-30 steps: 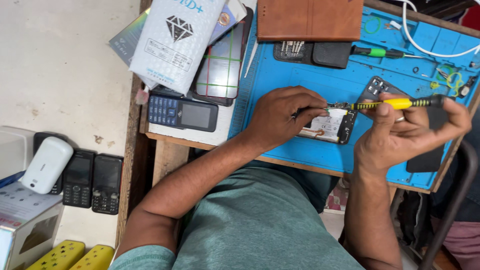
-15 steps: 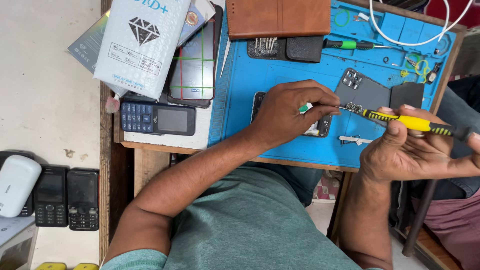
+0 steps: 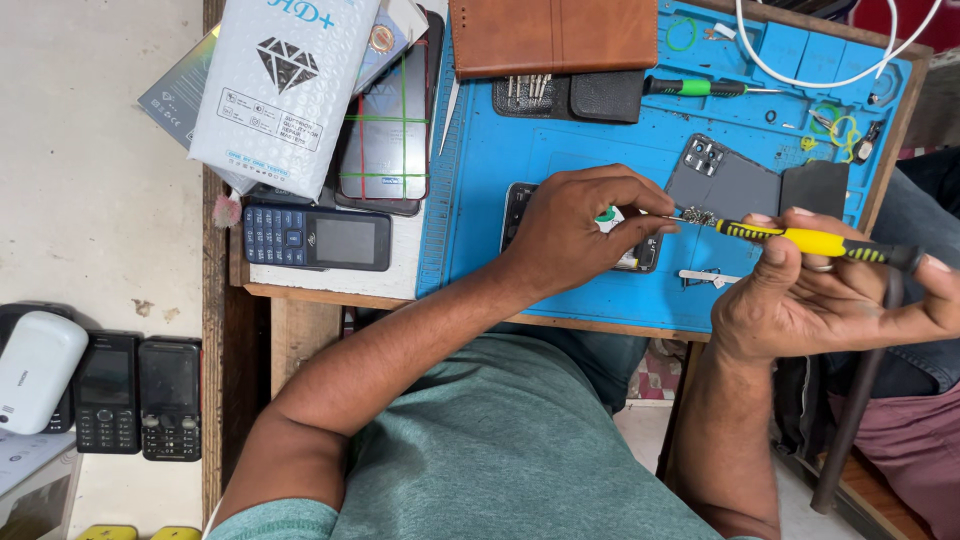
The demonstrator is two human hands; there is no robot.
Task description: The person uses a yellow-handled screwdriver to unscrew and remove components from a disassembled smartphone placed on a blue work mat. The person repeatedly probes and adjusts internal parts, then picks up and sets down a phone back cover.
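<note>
On the blue mat [image 3: 500, 150] my left hand [image 3: 570, 230] pins the opened phone [image 3: 520, 205] while my right hand [image 3: 800, 300] closes its grip on the yellow screwdriver [image 3: 800, 238], whose tip could slip and gouge the phone's insides.

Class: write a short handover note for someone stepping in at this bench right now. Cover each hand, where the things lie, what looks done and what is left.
Left hand: pressed down on the opened phone on the blue repair mat, pinching a small green-and-white part.
Right hand: holds the yellow screwdriver, tip level with the left fingers.
Back cover lies off, beside the phone; green screwdriver is at the mat's top.
Done: cover off. Left: the inside work and refitting the cover.
</note>
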